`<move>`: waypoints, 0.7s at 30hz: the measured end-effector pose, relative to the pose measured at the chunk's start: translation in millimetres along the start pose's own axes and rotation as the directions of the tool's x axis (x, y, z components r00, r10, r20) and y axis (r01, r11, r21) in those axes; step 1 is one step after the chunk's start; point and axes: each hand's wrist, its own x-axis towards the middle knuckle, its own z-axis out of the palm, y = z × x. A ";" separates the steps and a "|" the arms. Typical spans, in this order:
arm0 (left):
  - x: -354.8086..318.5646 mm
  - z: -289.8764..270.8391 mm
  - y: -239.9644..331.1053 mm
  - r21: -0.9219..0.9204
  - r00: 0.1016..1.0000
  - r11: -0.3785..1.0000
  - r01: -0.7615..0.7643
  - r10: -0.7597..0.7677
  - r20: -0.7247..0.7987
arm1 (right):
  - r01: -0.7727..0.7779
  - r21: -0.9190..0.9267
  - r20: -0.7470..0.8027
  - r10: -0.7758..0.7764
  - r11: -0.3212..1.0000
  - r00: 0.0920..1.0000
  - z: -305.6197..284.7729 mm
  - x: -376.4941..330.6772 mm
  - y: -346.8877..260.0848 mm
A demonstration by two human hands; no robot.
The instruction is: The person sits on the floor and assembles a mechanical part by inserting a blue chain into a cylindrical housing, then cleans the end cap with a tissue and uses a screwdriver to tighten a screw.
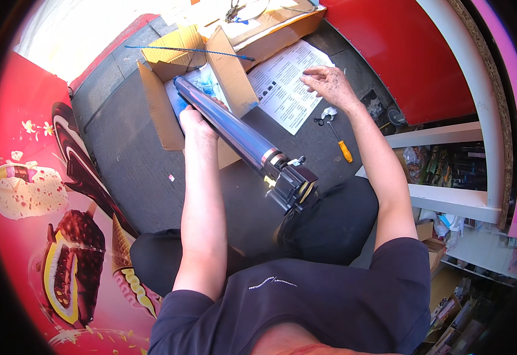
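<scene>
Left hand [194, 122] wrapped round the glossy blue-grey tube [236, 127] near its far end, fingertips just visible on the other side. Right hand [332, 89] up by the printed sheet [288, 77], fingers loosely bent and apart, nothing visible in grip. Tube slanting from over the open cardboard box [156, 112] back toward the lap, black end fitting [292, 186] nearest the body. Can't tell if resting on the thigh.

Likeliest failure: tipping or twisting at the fitting end — one-handed hold well away from that bulky, probably heavier end. Possible slip too, given the smooth-looking surface. Lesser risk: orange-handled screwdriver [345, 151] and white scrap [329, 112] loose on the floor [128, 177], easy to knock with a knee shift.

Writing: dense print plus small dark pictures on the sheet, too small to read. Pale lettering on the shirt [323, 307], same. No legible label on the tube.
</scene>
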 end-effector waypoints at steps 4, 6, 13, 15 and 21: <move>-9.9 -2.0 -0.9 0.301 0.986 0.943 -0.141 0.162 -0.044 | -0.408 -0.003 -0.073 0.407 0.913 0.911 -9.6 28.1 139.6; -10.6 -3.0 -0.8 0.461 0.963 0.856 -0.234 0.270 -0.013 | -0.418 -0.346 -0.181 0.378 0.840 0.908 -2.2 33.5 206.5; -21.5 -1.6 -4.2 0.671 0.867 0.594 -0.443 0.476 0.150 | -0.369 -0.498 -0.195 0.313 0.785 0.930 30.0 39.3 302.8; -28.1 5.8 -5.3 0.733 0.827 0.491 -0.470 0.534 0.172 | -0.374 -0.503 -0.214 0.307 0.779 0.927 38.3 44.4 308.6; -45.0 19.1 6.1 0.802 0.649 0.028 -0.597 0.605 0.462 | -0.340 -0.396 -0.354 0.200 0.853 0.914 42.4 47.7 327.6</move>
